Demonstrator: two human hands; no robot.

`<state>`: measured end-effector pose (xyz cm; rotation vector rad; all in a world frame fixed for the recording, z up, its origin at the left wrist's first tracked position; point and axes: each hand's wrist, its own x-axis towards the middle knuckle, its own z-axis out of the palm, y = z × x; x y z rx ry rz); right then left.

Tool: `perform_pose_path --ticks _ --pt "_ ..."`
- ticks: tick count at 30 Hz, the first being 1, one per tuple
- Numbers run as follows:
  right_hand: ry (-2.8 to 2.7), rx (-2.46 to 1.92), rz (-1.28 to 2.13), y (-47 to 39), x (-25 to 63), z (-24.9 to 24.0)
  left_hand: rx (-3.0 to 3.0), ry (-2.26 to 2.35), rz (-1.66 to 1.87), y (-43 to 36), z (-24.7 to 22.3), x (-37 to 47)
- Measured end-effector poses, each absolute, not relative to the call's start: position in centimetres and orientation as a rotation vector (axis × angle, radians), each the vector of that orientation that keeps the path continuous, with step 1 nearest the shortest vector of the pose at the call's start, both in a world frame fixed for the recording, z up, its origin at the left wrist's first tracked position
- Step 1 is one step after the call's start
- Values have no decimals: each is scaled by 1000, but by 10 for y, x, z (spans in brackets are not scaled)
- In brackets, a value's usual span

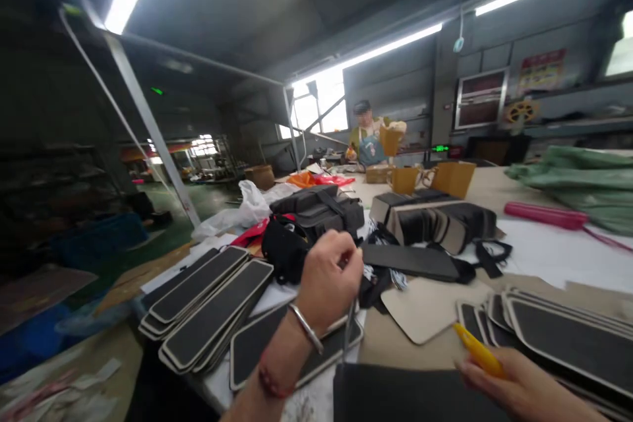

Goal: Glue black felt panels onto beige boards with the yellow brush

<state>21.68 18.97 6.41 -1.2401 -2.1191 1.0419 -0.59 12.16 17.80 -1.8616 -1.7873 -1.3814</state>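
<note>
My left hand (332, 273), with a silver bangle on its wrist, is raised over the table. Its fingers are pinched on a thin grey strip (350, 333) that hangs down toward a dark panel (405, 392). At the lower right my right hand (514, 376) is closed around a slim yellow tool (479, 351), whose kind I cannot make out. Under my left forearm lies a black panel with a pale border (257, 349). Beyond the hands sit a long dark panel (413, 262) and a pale rounded board (430, 310).
Stacks of pale-edged black panels stand at left (217, 310) and right (573, 336). Dark bags (319, 208), a row of dark and beige pieces (445, 224), a pink pouch (544, 214) and green cloth (578, 178) lie farther back. A co-worker (370, 138) is behind the table.
</note>
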Motion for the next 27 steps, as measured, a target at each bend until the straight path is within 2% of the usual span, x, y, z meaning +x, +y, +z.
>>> perform_pose_path --ticks 3,8,12,17,22,27 --pt "-2063 -1304 1451 179 212 61 -1856 -1726 -1548 119 211 -11" --pt "-1956 -1274 1619 167 198 53 -1819 -1499 -1911 115 234 3" --pt "-1654 -1175 1765 155 193 52 -1804 -1327 -2225 116 247 24" --pt "-1129 -977 2035 145 190 61 -1807 -1289 -2337 115 255 43" --pt "-996 -872 2045 143 204 63 -1768 -1234 -2421 115 252 51" --pt "-1006 -938 1834 136 261 66 -1520 -1375 -2562 112 222 51"
